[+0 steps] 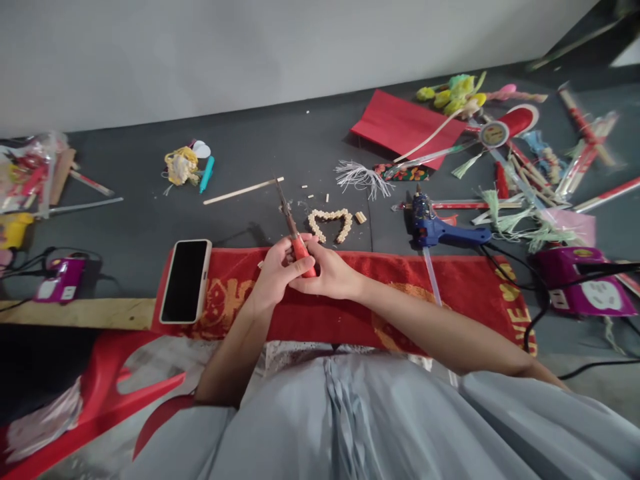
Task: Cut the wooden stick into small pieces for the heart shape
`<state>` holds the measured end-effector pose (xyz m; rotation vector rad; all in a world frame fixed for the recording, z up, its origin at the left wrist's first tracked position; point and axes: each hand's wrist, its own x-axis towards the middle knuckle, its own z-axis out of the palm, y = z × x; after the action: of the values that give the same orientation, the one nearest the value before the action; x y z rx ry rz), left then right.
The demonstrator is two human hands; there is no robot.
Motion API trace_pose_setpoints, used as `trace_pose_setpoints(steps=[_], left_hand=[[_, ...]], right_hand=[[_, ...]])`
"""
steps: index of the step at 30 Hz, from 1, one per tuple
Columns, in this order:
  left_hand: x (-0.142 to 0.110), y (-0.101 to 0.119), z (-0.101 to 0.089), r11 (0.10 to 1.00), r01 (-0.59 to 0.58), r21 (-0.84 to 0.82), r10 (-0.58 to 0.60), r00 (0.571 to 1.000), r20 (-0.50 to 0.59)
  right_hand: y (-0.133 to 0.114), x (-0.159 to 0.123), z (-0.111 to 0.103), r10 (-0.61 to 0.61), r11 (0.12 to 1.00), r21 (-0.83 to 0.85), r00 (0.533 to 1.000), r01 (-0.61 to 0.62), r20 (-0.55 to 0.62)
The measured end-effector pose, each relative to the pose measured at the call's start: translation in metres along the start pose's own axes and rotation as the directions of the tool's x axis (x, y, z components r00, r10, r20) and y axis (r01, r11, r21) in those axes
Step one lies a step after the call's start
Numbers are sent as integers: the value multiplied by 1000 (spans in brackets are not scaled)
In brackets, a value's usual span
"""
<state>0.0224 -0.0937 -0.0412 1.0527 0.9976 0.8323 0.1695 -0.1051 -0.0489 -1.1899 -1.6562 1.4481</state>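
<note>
Both my hands meet over the red cloth (400, 293) at the table's near edge. My left hand (275, 270) and my right hand (330, 273) are closed together around the red handles of a pair of cutters (295, 230), whose dark blades point away toward a thin wooden stick (243, 191). The blade tips sit at the stick's right end. Just right of the blades lies a heart shape made of small wooden pieces (330, 223), with loose wooden bits scattered around it.
A phone (185, 280) lies face up on the cloth's left end. A blue glue gun (440, 230) rests to the right, its cable running to a purple box (585, 287). Red paper (400, 123), tassels and sticks crowd the far right. A yellow tangle (181, 165) sits far left.
</note>
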Motion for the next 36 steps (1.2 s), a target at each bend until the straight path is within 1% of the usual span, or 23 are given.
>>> trace_pose_setpoints(steps=[3,10,18,24,26,28,29,30,31,32,33,35,36], left_hand=[[0,0,1,1000,-9,12,9,1000,10],[2,-1,3,1000,-30,-1,30,999,37],[3,-1,3,1000,-21,1,21,1000,-6],[4,2,4,998,-19,57,19,1000,3],[5,3,4,993,-61,100,60,998,12],[6,5,5,980,-138,140,139,990,2],[6,5,6,984,-146,103,149,988,-28],[7,6,6,991,-128,26,130,988,-79],[9,6,7,994,-109,-33,105,989,-101],[10,7,7,990,-134,-45,126,979,-159],[12,7,8,988,-157,-4,153,965,-213],[16,8,8,978,-121,173,167,942,-291],[19,9,7,956,-129,265,205,938,-280]], right_hand=[[0,-1,1,-6,1000,4,1000,6,4],[-1,-3,4,32,999,-18,997,-33,-67],[1,0,5,41,997,-59,996,-46,-79],[1,1,5,55,998,-1,993,-55,-108],[1,1,5,48,999,30,993,-45,-104],[1,0,4,50,997,68,992,-42,-116],[0,-1,4,43,995,95,991,-31,-125],[-2,-2,3,23,992,123,991,-7,-133],[-3,-3,3,3,989,145,989,19,-145],[-6,-5,2,-13,986,160,988,39,-156],[-8,-6,1,-27,985,165,986,54,-163],[-13,-10,-1,-51,984,162,985,78,-165],[-16,-12,-1,-63,984,155,985,89,-160]])
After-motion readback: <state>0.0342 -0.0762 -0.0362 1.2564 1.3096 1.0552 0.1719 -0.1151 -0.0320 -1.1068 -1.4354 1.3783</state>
